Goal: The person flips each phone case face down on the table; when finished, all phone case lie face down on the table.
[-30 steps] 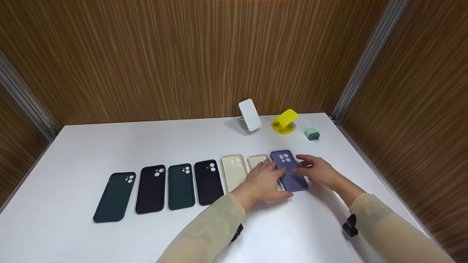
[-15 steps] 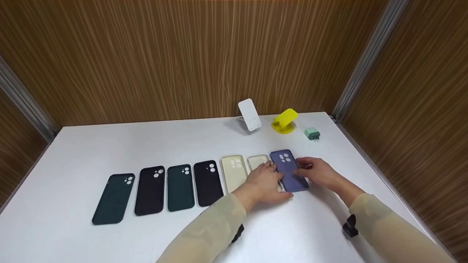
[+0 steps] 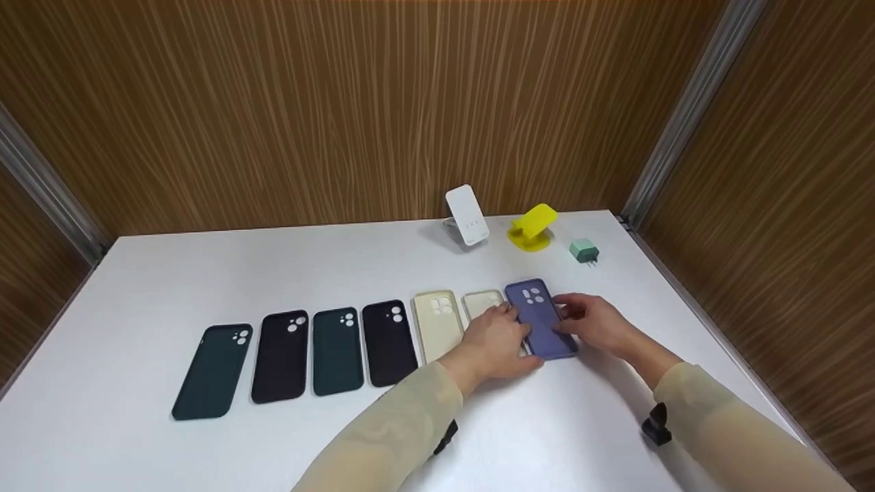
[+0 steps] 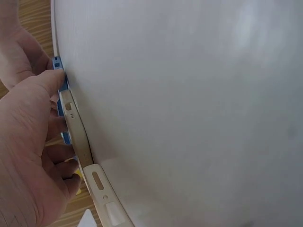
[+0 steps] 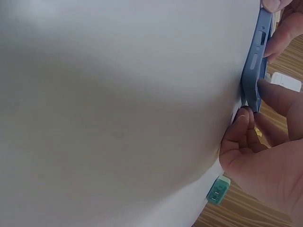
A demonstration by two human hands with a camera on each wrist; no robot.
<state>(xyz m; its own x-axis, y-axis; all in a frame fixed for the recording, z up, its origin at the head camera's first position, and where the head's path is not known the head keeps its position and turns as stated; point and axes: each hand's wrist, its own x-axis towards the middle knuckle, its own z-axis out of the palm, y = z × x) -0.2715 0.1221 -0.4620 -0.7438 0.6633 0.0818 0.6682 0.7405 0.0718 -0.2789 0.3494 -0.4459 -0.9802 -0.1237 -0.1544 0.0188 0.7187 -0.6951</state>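
Observation:
A purple phone case (image 3: 539,316) with round camera holes lies at the right end of a row of cases. My right hand (image 3: 596,324) pinches its right edge, thumb on top and curled fingers at the side. In the right wrist view a narrow gap shows under that edge of the case. My left hand (image 3: 493,347) lies over an off-white phone case (image 3: 482,298) and hides most of it. The left thumb touches the near edge of the purple case; the other fingers spread across the off-white one. Beside them lies a cream phone case (image 3: 436,326).
Further left on the white table (image 3: 301,451) lie two black phone cases (image 3: 280,355) and two dark green ones (image 3: 213,372). Behind the row stand a white phone stand (image 3: 467,215), a yellow stand (image 3: 533,225) and a green charger plug (image 3: 584,251). Wood-grain panels enclose the back and sides.
The right fingers have closed in on the purple case's right edge, and the thumb has shifted slightly toward that edge. The left hand has barely moved; the left thumb now meets the purple case.

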